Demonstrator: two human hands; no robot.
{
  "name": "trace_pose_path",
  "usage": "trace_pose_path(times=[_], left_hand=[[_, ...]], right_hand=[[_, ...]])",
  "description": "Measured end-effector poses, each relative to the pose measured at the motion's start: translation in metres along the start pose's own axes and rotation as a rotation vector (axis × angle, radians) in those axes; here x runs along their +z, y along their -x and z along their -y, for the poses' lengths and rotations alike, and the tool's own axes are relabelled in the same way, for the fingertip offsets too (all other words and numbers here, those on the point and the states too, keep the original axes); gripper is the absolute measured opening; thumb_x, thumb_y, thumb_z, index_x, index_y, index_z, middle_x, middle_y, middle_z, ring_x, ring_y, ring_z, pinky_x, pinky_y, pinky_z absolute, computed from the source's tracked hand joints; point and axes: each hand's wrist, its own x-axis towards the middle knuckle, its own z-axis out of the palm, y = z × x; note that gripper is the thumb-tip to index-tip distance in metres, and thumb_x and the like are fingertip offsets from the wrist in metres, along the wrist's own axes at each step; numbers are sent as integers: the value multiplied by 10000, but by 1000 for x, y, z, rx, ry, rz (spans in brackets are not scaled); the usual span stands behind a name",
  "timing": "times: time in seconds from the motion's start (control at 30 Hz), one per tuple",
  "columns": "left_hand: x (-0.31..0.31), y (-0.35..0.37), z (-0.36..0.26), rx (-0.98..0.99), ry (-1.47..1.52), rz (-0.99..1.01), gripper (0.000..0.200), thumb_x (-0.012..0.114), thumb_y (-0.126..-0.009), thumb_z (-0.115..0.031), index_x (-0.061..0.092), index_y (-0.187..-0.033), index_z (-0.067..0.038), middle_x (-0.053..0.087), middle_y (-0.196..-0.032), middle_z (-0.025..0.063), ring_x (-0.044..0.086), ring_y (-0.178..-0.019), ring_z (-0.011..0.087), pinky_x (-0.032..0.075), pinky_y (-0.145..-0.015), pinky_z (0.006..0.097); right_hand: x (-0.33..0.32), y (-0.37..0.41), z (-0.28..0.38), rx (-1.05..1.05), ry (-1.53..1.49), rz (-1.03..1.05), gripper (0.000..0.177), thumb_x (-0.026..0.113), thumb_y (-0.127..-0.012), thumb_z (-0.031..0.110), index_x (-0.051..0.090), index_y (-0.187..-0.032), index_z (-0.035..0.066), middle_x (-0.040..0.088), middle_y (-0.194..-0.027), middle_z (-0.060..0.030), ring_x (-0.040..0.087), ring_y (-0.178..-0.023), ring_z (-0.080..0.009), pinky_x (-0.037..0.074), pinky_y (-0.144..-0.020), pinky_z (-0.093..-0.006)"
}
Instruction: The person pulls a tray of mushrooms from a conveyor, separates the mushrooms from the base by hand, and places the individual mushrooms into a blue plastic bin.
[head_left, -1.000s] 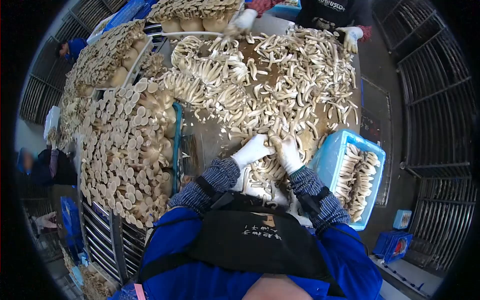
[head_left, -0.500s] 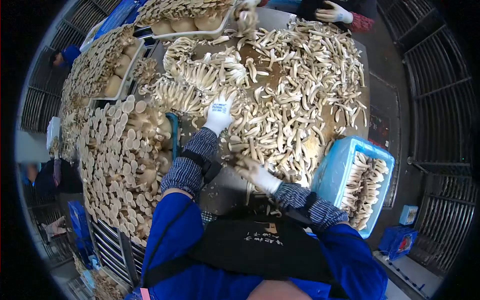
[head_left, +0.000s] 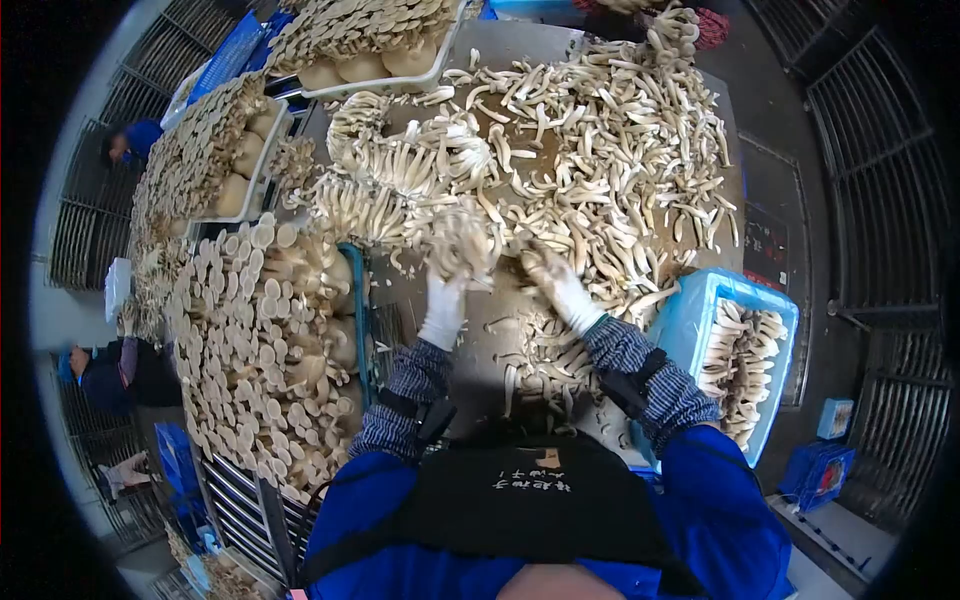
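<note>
My left hand (head_left: 446, 296), in a white glove, is closed on a mushroom cluster (head_left: 462, 236) that is smeared by motion. To its right, my right hand (head_left: 562, 286) has its dark-stained glove fingers curled in. Whether anything sits in them I cannot make out. Below and beside it lie loose mushrooms (head_left: 545, 360) on the metal table (head_left: 470, 345). Beyond my left hand are bunched mushrooms (head_left: 385, 165) with their pale stems side by side.
A blue-lined crate (head_left: 676, 330) holding rows of mushrooms stands at the right. Uncut mushroom clusters (head_left: 265, 350) are stacked at left, beside a teal crate edge (head_left: 357, 300). White trays (head_left: 410, 80) stand farther back. Across the table, a co-worker's red sleeve (head_left: 712, 28) shows behind a mushroom clump (head_left: 672, 35).
My left hand has lifted a mushroom cluster from the pile and drawn it nearer. My right hand has moved forward beside it. Across the table, a mushroom clump now appears by the co-worker's sleeve.
</note>
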Motion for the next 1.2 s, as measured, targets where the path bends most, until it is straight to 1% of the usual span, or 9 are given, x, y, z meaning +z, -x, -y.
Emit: trace_pose_path(times=[0.03, 0.07, 0.27, 0.37, 0.5, 0.93, 1.0, 1.07, 1.2], left_hand=[[-7, 7, 15, 11, 17, 167, 918, 757, -800, -150, 205, -1519, -4, 399, -1466, 134, 483, -1273, 222, 463, -1036, 360], [29, 21, 7, 80, -105, 263, 679, 699, -853, -189, 350, -1425, -80, 603, -1020, 18, 598, -874, 122, 528, -690, 258], [69, 65, -8, -156, 187, 168, 738, 658, -914, -76, 251, -1529, -121, 511, -1388, 87, 531, -1242, 194, 494, -990, 329], [84, 70, -1, -168, 129, 11, 774, 655, -875, 40, 244, -1515, -105, 488, -1389, 88, 557, -1182, 186, 504, -958, 326], [96, 80, -15, -202, 214, -18, 659, 669, -865, 51, 362, -1438, -57, 595, -1246, 74, 630, -996, 178, 539, -875, 321], [104, 114, -19, -127, 127, 192, 834, 693, -821, 78, 240, -1503, -81, 578, -1263, 97, 616, -1076, 217, 587, -797, 322], [119, 132, -52, -371, 181, 80, 798, 689, -844, 36, 267, -1502, -122, 577, -1267, 101, 611, -1089, 235, 610, -798, 391], [109, 125, -27, -288, 222, 29, 749, 687, -860, 4, 315, -1494, -138, 593, -1265, 106, 595, -1131, 242, 607, -805, 420], [89, 101, 14, -176, 292, -63, 507, 658, -905, -84, 468, -1372, -29, 617, -1230, 100, 628, -1080, 237, 556, -893, 387]], right_hand=[[16, 10, 17, -25, -184, 49, 723, 636, -956, 356, 323, -1463, -54, 561, -1332, -208, 565, -1210, -250, 509, -948, -329], [27, 13, 16, -21, -228, 45, 692, 646, -953, 334, 351, -1440, -58, 573, -1316, -197, 568, -1193, -239, 490, -961, -317], [31, 41, 22, 41, -89, -171, 611, 688, -899, 217, 412, -1350, -89, 599, -1260, -203, 590, -1120, -246, 459, -990, -335], [31, 51, -20, -439, 404, -273, 579, 632, -943, 211, 417, -1375, -108, 565, -1279, -253, 587, -1126, -280, 448, -992, -371], [25, 79, -4, -129, 460, -293, 589, 631, -923, 169, 401, -1415, -58, 545, -1332, -251, 515, -1249, -292, 400, -1053, -356], [17, 129, 23, -402, 424, -407, 542, 669, -918, 168, 431, -1362, -31, 587, -1276, -223, 590, -1154, -265, 458, -978, -343], [16, 142, 42, -63, -146, -151, 661, 700, -908, 206, 363, -1426, -28, 573, -1310, -233, 589, -1183, -268, 460, -1016, -355], [16, 138, 37, -49, 13, -272, 786, 749, -873, 229, 300, -1461, -37, 636, -1238, -185, 601, -1170, -247, 447, -1059, -374], [10, 129, 13, -326, 438, -430, 346, 648, -875, 133, 568, -1158, -48, 600, -1098, -231, 598, -1000, -317, 481, -848, -421]])
